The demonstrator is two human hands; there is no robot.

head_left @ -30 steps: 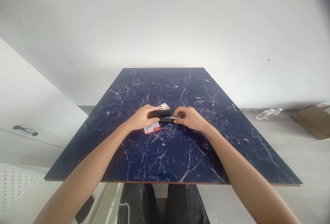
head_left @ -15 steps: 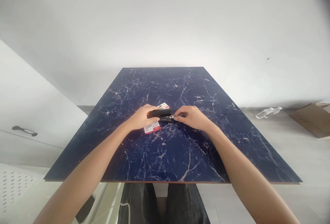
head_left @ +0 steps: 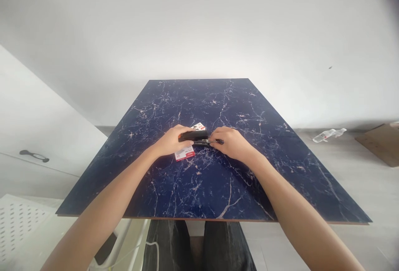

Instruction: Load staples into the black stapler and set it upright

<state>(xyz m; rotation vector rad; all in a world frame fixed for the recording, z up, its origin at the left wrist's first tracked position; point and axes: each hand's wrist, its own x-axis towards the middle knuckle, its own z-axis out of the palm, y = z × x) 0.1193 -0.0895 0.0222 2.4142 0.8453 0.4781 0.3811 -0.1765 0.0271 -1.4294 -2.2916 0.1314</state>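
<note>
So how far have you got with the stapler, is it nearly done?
Partway, it seems. The left hand grips the black stapler on the blue table, and the right hand pinches the metal part sticking out of its end. The small red and white box lies under it. The stapler isn't closed up or put down yet.

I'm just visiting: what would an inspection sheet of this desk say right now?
Surface: dark blue marbled table.
Job's things: black stapler lying over a red-and-white box.
Clutter: nothing seen on the table.
Hands: left hand grips the stapler; right hand pinches its metal front end.
Cables: white cable under the table edge.
Surroundings: white wall, plastic bottle and cardboard on the floor.
</note>
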